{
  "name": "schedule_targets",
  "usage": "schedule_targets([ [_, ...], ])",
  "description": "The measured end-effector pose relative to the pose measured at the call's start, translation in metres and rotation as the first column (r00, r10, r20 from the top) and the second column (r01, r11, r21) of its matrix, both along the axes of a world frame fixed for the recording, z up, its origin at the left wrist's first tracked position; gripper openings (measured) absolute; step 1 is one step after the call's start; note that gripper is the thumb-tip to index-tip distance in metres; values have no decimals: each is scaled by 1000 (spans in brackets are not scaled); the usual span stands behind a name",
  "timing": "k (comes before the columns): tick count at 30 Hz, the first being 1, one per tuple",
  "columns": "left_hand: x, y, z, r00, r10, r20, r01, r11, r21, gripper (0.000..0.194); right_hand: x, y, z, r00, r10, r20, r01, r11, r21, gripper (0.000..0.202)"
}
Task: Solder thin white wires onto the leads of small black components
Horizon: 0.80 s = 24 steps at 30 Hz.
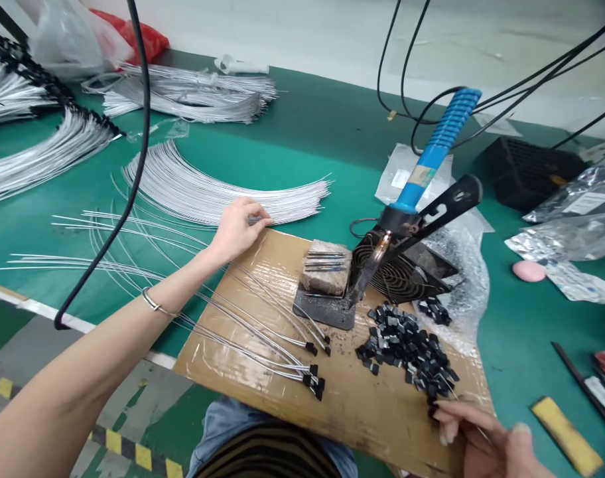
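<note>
My left hand (243, 226) rests at the right part of a fanned bundle of white wires (198, 189), fingers pinched together; what they hold is too small to make out. At the bottom right, my right hand (481, 431) is beside the near edge of a pile of small black connectors (412, 345), its fingertips near a black piece. Several wires with black ends (312, 382) lie on the cardboard (362, 418). Behind them a blue-handled soldering iron (432, 159) leans in its stand, next to a block (327, 265) with thin strips on top.
A black cable (146, 119) hangs in front at the left. More wire bundles (198, 93) lie at the back of the green table (302, 153). At the right are a black box (526, 172), plastic bags (571, 232), a pink object (529, 270) and a yellow piece (566, 435).
</note>
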<state>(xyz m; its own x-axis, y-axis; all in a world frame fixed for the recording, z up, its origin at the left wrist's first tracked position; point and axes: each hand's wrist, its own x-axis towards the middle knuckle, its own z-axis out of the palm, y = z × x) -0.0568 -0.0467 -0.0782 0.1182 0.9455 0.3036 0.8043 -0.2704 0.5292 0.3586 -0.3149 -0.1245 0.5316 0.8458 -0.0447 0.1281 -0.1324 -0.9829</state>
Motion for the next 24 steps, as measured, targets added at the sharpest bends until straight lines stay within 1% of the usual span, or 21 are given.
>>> schedule_targets([
  [1, -2, -1, 2, 999, 5, 33, -6, 1000, 9, 17, -1, 0, 0, 1000, -3, -1, 3, 1000, 2, 69],
  [5, -7, -11, 11, 989, 1, 147, -1, 1000, 0, 20, -7, 0, 3, 996, -85, -10, 85, 996, 26, 62],
  [8, -8, -22, 17, 977, 12, 211, -6, 999, -31, 21, -12, -1, 4, 996, -90, -19, 91, 995, 32, 60],
  [14, -3, -42, 27, 965, 22, 261, -5, 998, -67, 20, -19, -4, 4, 988, -142, -67, 146, 987, 67, 57],
  [17, -2, -43, 26, 961, 46, 273, -34, 998, -50, 18, -22, -7, 6, 987, -143, -73, 148, 987, 67, 52],
  [22, -1, -36, 15, 954, 58, 295, -45, 998, -50, 20, -25, -9, 7, 989, -122, -80, 130, 986, 102, 48],
  [24, 1, -36, 13, 955, 55, 291, -43, 998, -48, 21, -24, -9, 6, 988, -126, -88, 135, 984, 113, 48],
])
